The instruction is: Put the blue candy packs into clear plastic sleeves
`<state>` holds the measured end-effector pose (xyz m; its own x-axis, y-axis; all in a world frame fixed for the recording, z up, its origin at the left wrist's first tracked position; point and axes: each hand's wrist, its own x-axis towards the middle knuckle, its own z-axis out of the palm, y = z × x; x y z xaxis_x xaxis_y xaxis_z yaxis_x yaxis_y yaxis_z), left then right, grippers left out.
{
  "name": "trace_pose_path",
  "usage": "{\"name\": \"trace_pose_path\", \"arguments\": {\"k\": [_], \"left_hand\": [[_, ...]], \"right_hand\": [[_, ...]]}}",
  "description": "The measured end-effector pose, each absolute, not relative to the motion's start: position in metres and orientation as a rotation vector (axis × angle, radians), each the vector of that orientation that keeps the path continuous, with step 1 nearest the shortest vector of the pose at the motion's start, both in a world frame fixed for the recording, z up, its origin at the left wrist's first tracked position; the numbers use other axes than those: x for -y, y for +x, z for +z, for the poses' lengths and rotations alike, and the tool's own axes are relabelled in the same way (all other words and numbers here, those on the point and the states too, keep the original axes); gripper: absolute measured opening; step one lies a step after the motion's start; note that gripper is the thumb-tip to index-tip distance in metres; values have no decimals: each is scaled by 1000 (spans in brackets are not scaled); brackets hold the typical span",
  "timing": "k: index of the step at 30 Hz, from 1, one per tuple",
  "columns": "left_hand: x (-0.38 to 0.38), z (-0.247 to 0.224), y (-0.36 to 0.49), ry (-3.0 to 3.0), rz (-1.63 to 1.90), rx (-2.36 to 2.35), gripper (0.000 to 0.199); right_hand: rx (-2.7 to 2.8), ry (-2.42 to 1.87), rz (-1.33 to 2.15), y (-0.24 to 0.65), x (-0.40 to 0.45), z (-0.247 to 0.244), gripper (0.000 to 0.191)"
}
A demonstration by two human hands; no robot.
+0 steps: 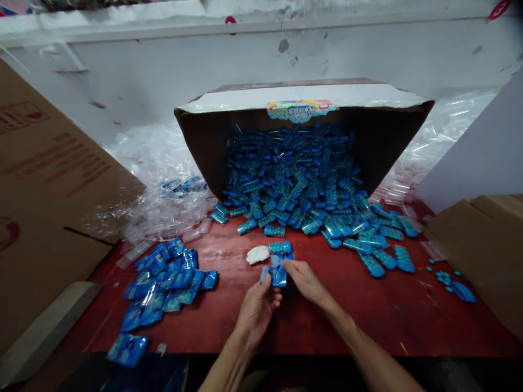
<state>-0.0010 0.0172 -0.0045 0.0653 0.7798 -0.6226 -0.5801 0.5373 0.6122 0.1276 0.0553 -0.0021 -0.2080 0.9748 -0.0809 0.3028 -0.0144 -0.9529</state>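
Note:
Between my two hands is a small blue packet (278, 275). My left hand (258, 305) has its thumb and fingers closed on the packet's left edge. At its upper right side, my right hand (304, 277) pinches the blue film. Just beyond the packet lies a blue-capped clear pack of teal balls (280, 247), beside a crumpled white piece (257, 254). Many similar packs (294, 185) spill out of an open carton (204, 158) onto the red table (327, 316). Flat blue packets (171, 277) form a pile left of my hands.
Clear plastic pieces (163, 163) are heaped behind on the left, with more at the right. Cardboard boxes stand at the left (53, 179) and right (482, 250). Loose teal balls (443, 279) lie near a blue cap (463, 292).

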Motion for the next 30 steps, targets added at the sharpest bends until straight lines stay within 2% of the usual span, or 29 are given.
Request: {"name": "trace_pose_path", "arguments": {"k": [4, 6, 11, 15, 22, 30], "left_hand": [[-17, -1, -5, 100, 1026, -1154, 17], [-17, 0, -6, 59, 1034, -1157, 17], [-18, 3, -7, -12, 1041, -1158, 21], [-20, 0, -8, -75, 1054, -1152, 21], [-24, -8, -6, -119, 1114, -1133, 20], [-19, -5, -4, -14, 1074, -1092, 21]], "right_hand": [[1962, -1565, 679, 129, -80, -2, 16], [2088, -1641, 485, 128, -92, -9, 22], [2088, -1626, 534, 129, -108, -25, 24], [2040, -1558, 609, 147, -100, -12, 28], [1744, -1330, 1084, 170, -36, 14, 27], [1758, -1330, 1118, 165, -25, 15, 27]]}}
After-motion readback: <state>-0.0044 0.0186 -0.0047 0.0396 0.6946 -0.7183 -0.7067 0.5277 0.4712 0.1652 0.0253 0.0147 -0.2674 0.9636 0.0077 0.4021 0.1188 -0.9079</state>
